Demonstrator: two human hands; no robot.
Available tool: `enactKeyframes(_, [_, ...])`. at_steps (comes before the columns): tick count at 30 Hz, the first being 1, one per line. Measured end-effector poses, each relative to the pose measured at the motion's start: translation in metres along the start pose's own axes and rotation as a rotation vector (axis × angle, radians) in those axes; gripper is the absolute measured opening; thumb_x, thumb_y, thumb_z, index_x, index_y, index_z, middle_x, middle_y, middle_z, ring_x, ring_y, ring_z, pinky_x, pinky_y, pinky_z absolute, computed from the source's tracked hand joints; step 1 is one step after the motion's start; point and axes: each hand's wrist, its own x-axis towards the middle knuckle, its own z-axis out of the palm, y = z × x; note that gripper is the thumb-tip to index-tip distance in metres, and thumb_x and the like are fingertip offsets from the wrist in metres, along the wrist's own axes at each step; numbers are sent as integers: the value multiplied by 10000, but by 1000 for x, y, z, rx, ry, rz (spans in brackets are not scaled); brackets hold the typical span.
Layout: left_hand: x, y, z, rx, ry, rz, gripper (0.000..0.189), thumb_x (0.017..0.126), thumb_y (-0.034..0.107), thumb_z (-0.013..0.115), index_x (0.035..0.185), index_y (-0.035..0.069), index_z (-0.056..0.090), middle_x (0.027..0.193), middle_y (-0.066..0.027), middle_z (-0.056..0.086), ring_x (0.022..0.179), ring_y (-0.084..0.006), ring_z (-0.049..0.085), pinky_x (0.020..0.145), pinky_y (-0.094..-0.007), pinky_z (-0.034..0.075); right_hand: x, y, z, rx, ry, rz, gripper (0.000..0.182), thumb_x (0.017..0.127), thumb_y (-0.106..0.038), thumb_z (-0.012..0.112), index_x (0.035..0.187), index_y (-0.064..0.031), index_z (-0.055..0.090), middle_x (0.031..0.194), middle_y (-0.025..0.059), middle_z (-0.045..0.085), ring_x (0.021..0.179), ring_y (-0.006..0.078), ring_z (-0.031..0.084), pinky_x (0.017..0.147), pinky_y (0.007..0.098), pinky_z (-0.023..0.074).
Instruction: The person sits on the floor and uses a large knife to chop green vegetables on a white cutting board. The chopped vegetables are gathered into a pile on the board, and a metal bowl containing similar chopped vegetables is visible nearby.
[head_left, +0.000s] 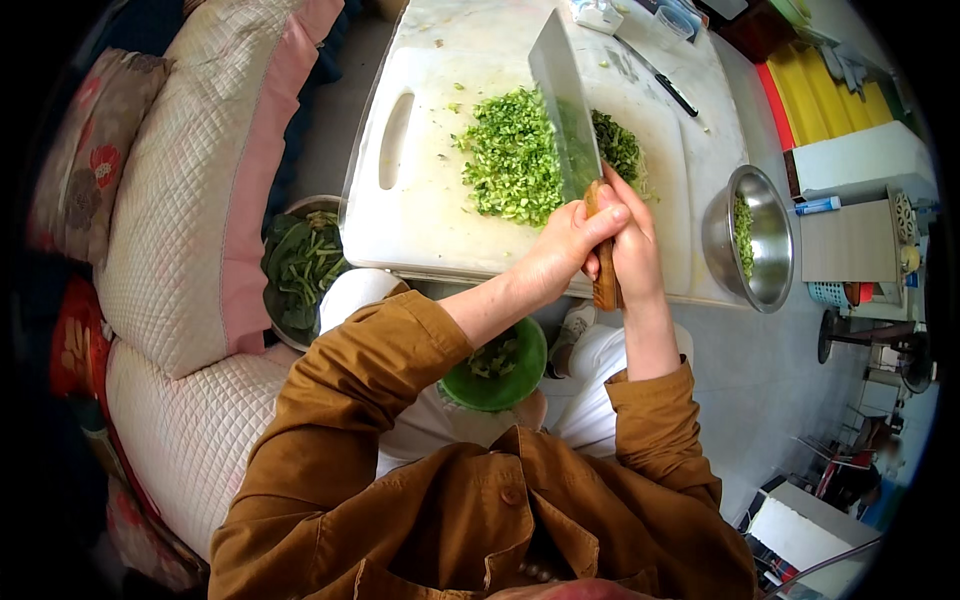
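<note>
A broad-bladed cleaver (568, 105) with a wooden handle stands over a white plastic cutting board (427, 217), its blade raised on edge. My right hand (636, 240) grips the handle, and my left hand (562, 244) is closed round the same handle from the other side. Finely chopped greens (514, 157) lie in a heap left of the blade. Darker chopped greens (616, 144) show to the right of it, partly hidden by the blade. Whether the cleaver's edge touches the board cannot be told.
A steel bowl (772, 240) holding chopped greens sits at the table's right edge. A black-handled knife (675, 94) lies farther back. Below the table are a green basin (529, 375) with scraps and a basin of leafy greens (300, 262). A quilted sofa (180, 165) stands at left.
</note>
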Motion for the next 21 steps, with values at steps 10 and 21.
enactKeyframes(10, [-5, 6, 2, 28, 7, 41, 490, 849, 541, 630, 801, 60, 552, 609, 15, 524, 471, -57, 456, 435, -189, 367, -1, -2, 6, 48, -14, -62, 421, 996, -232, 445, 1337, 13, 475, 742, 0, 532, 460, 48, 437, 398, 192, 352])
enactKeyframes(21, [-7, 7, -2, 45, 20, 49, 516, 859, 553, 610, 847, 40, 558, 636, 0, 542, 479, -60, 473, 437, -186, 381, 0, -1, 10, 39, -29, -24, 422, 1001, -213, 432, 1357, 12, 448, 711, -2, 518, 441, 52, 422, 388, 203, 347])
